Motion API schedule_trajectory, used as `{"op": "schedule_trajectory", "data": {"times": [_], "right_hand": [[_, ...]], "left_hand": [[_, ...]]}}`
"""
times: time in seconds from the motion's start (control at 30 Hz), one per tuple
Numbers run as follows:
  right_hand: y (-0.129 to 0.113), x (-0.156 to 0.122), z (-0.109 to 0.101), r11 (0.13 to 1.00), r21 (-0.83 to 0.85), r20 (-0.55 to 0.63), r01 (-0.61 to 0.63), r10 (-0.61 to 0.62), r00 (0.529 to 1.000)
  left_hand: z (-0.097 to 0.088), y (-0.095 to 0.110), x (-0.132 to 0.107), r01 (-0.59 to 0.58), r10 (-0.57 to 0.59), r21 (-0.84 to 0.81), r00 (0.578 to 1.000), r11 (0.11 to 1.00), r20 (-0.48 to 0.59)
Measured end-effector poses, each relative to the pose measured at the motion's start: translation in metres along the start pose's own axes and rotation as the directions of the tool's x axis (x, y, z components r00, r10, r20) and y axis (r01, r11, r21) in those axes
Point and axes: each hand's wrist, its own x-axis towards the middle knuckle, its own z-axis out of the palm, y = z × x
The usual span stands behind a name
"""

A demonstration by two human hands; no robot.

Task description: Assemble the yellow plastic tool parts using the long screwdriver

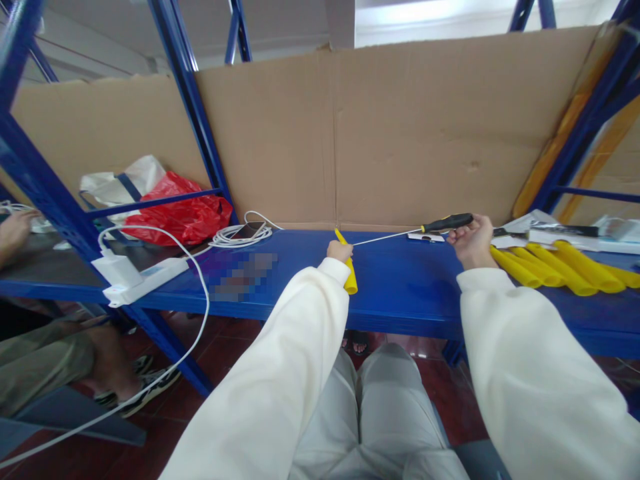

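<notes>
My left hand [340,251] is closed around a yellow tube [351,281], whose ends show above and below the fist. My right hand [473,241] grips a screwdriver [447,223] by the end of its black and yellow handle. The long thin shaft points left and reaches my left hand; whether its tip touches the tube is hidden by the fingers. Just right of my right hand, several more yellow tubes [565,267] lie side by side on the blue bench [400,287].
A white power strip [155,277] with a plugged-in adapter [117,270] and looping cable stands at left. Behind it are a red plastic bag [185,208] and coiled white cable [240,235]. Cardboard [400,133] walls the back. Another person's hand [15,230] is at far left.
</notes>
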Motion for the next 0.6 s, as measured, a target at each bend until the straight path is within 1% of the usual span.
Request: {"op": "schedule_trajectory", "data": {"times": [0.07, 0.13, 0.23, 0.33, 0.4, 0.5, 0.6], "right_hand": [[0.0011, 0.003, -0.0011, 1.0, -0.01, -0.005, -0.008, 0.008, 1.0], [0.0028, 0.0064, -0.002, 0.999, -0.033, -0.003, 0.014, -0.014, 1.0], [0.0053, 0.0105, -0.0024, 0.998, -0.048, -0.057, 0.027, -0.03, 0.998], [0.0062, 0.0103, -0.0008, 0.999, -0.03, -0.12, -0.012, 0.008, 0.993], [0.0056, 0.0079, 0.001, 0.999, -0.003, -0.14, -0.035, 0.035, 0.99], [0.0034, 0.0037, 0.0028, 0.998, 0.037, -0.139, -0.057, 0.062, 0.988], [0.0015, 0.0035, 0.0008, 0.998, 0.024, -0.107, -0.06, 0.063, 0.992]], "left_hand": [[0.0001, -0.0005, 0.0008, -0.005, 0.005, -0.005, 1.0, 1.0, -0.001], [0.0001, -0.0012, 0.0023, -0.011, 0.011, -0.008, 1.0, 1.0, 0.0], [0.0001, -0.0021, 0.0045, -0.016, 0.016, -0.005, 1.0, 1.0, 0.004], [0.0004, -0.0024, 0.0053, -0.018, 0.018, -0.002, 1.0, 1.0, 0.013], [0.0007, -0.0022, 0.0048, -0.016, 0.016, 0.003, 1.0, 1.0, 0.012], [0.0013, -0.0016, 0.0036, -0.013, 0.013, 0.006, 1.0, 1.0, 0.007], [0.0014, -0.0012, 0.0029, -0.009, 0.009, 0.007, 1.0, 1.0, 0.013]]}}
